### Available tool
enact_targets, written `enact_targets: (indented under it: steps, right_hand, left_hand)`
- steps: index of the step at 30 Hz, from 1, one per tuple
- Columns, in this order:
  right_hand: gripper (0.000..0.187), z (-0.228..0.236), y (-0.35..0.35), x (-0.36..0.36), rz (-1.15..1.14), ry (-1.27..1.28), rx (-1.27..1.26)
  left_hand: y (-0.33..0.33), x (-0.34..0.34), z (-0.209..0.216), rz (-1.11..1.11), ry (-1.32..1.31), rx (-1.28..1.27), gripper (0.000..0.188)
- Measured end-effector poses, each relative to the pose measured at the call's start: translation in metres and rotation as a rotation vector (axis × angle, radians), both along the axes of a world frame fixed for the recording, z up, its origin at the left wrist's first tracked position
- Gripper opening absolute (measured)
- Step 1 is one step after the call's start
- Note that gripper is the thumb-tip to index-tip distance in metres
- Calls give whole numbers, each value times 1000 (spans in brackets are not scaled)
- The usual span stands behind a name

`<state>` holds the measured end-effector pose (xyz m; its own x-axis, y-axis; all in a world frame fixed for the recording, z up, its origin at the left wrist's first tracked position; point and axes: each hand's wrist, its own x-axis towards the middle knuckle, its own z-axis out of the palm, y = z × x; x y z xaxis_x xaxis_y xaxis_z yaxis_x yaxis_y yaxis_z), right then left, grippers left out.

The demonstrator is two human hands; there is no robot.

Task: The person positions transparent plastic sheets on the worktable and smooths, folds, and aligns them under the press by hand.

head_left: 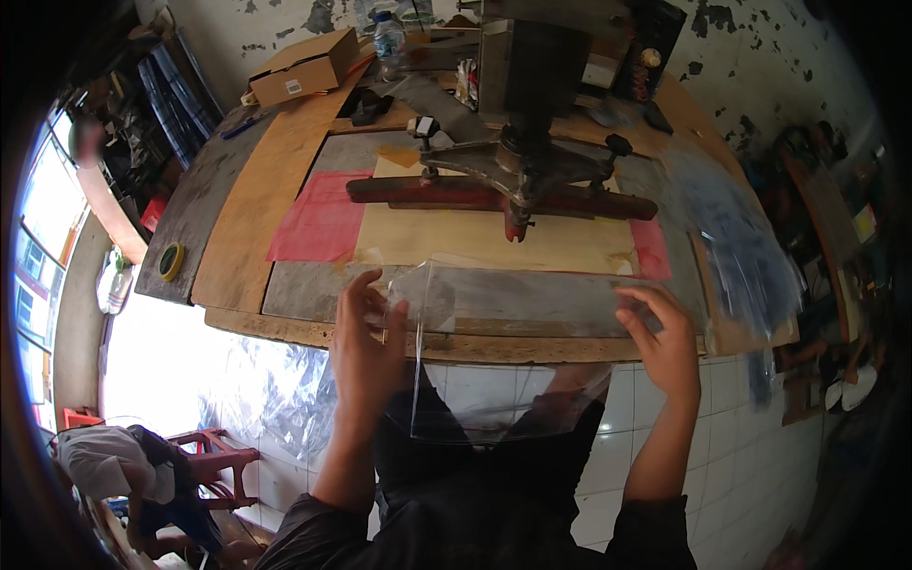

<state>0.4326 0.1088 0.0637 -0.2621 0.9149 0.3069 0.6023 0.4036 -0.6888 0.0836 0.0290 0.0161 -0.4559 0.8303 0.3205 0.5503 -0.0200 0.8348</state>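
A clear folded plastic sheet [513, 380] stretches between my hands, over the table's front edge and above my lap. My left hand [366, 347] is at its left side, thumb and fingers closing about the flap there; the fingers are slightly blurred. At the upper right corner, my right hand [665, 337] has thumb and forefinger bent onto the sheet's edge. Beyond the sheet stands a press machine [518, 157] with a long reddish bar [446, 195]. Under the bar lies a cream-coloured sheet [456, 249] with pink pieces [318, 217] at its ends.
A pile of clear plastic sheets [741, 252] covers the table's right side. Yellow tape [171, 261] lies at the left edge. A cardboard box [304, 66] and a water bottle [388, 43] stand behind. Another person [133, 470] is at lower left beside a red stool [214, 465].
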Motion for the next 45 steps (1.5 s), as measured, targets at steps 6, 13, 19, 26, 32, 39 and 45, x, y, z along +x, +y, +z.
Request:
enact_targets:
  steps: [6,13,19,26,32,39,45]
  right_hand:
    - [28,-46,47,-20,97,-41,-19]
    - [28,-62,37,-19,-20,-123,177]
    - [31,-56,20,-26,-91,-404,358]
    - [70,-67,-2,-40,155,-624,179]
    - [71,-67,-3,-34,77,-604,106]
    - [70,-72,-2,-21,55,-606,131]
    - [69,-76,-2,-20,45,-599,160]
  left_hand:
    - [13,18,-19,-322,636,56,75]
    - [20,14,-29,-407,794,-151,73]
    - [25,17,-31,-422,699,-174,73]
    - [25,18,-26,-409,692,-146,81]
    - [16,12,-26,-411,670,-126,80]
    - [13,8,-26,-423,565,-72,64]
    - [40,-9,-8,-395,178,-44,53]
